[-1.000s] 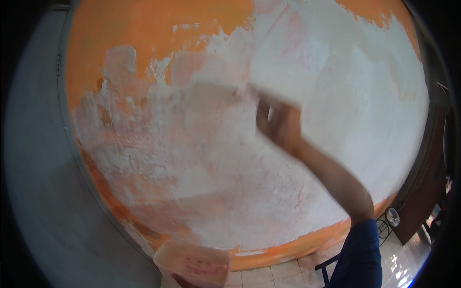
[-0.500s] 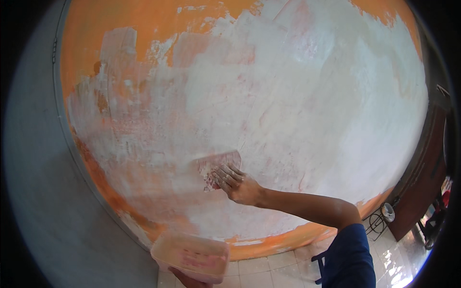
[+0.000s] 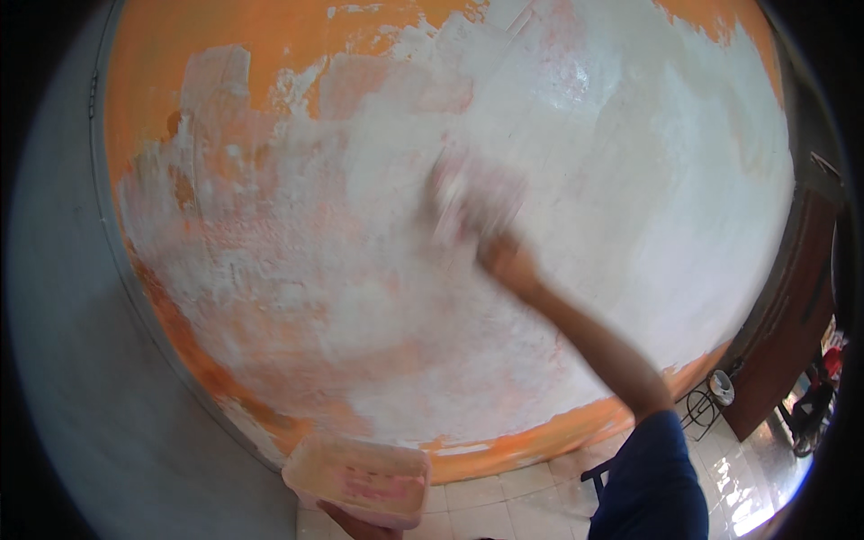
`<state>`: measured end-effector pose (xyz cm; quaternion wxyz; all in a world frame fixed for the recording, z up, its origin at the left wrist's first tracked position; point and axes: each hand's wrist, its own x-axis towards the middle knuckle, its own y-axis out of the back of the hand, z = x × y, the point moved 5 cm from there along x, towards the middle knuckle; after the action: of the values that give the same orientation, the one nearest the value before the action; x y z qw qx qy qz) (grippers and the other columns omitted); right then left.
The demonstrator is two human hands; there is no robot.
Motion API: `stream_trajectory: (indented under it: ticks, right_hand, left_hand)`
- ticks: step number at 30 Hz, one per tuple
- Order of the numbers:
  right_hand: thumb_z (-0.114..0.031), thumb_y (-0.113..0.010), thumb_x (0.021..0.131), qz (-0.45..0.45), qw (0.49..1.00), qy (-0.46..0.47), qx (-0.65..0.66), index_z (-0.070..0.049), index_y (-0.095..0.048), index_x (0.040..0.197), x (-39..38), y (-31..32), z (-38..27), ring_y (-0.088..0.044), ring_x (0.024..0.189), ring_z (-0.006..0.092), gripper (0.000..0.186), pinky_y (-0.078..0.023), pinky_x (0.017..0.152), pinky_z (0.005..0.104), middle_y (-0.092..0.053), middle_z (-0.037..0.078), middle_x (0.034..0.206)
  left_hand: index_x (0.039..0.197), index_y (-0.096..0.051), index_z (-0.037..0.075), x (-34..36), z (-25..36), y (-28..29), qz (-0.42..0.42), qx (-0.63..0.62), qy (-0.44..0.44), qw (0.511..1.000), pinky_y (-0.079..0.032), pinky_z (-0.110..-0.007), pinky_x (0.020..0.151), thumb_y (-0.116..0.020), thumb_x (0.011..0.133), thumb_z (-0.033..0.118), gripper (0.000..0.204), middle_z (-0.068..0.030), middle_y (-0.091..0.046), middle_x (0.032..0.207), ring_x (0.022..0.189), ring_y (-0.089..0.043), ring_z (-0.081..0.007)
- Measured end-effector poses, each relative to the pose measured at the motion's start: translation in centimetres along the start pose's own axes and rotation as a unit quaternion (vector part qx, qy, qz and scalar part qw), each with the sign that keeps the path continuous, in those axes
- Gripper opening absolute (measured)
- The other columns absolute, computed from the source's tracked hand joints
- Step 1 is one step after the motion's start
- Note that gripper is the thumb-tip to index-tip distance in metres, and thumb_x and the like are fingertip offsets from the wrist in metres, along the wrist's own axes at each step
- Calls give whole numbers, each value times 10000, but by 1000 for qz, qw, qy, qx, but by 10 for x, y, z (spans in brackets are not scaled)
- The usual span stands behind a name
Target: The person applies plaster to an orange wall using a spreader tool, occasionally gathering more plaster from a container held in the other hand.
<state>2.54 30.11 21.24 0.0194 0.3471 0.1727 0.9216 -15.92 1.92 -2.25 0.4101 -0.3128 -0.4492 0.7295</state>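
My right hand (image 3: 509,261), blurred by motion, grips a wide putty spreader (image 3: 481,191) against the wall, or very close to it. Pinkish-white filler smears the spreader's blade. The wall (image 3: 576,207) is orange paint largely covered with a whitish coat, patchy and pinkish toward the left. Low in the view, my left hand (image 3: 360,526) holds a rectangular pinkish plastic tub (image 3: 310,459) from below. Pale residue and pink patches show inside the tub. Most of my left hand's fingers are hidden under it.
A grey panel or door (image 3: 54,297) borders the wall at left. Pale floor tiles (image 3: 477,520) lie below, with a dark blue stool (image 3: 594,479) partly behind my sleeve. At right are a black wire stand (image 3: 700,412) and a dark reddish-brown board (image 3: 783,351).
My right hand has swept the spreader upward and to the right across the wall, and the blade's angle has turned. My left hand and the tub have stayed almost still.
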Motion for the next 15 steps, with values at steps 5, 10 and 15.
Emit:
stream_trajectory:
  ticks: [5,10,15]
  right_hand:
    - [24,-496,673,54,940,-82,328,-25,-503,1155,-56,45,-128,-546,1017,275,484,-451,861,378,-499,167,1188]
    - [-13,-513,745,301,889,-304,164,-74,-643,951,23,126,79,-569,494,250,251,-455,456,306,-620,146,703]
    - [-26,-503,739,389,894,-219,24,-124,-628,1024,21,137,227,-625,692,272,326,-499,586,331,-632,132,866]
  left_hand:
    - [1335,-264,118,5,2,-5,18,13,5,1000,-264,-518,1010,-482,717,656,848,-99,-345,1331,1202,-342,-303]
    - [1338,-262,130,-3,23,-13,-11,11,-45,999,-252,-532,1011,-480,723,650,834,-106,-337,1335,1215,-324,-307]
    - [1337,-259,129,-3,11,-10,11,23,-28,999,-249,-538,1010,-492,720,645,837,-113,-311,1349,1220,-310,-317]
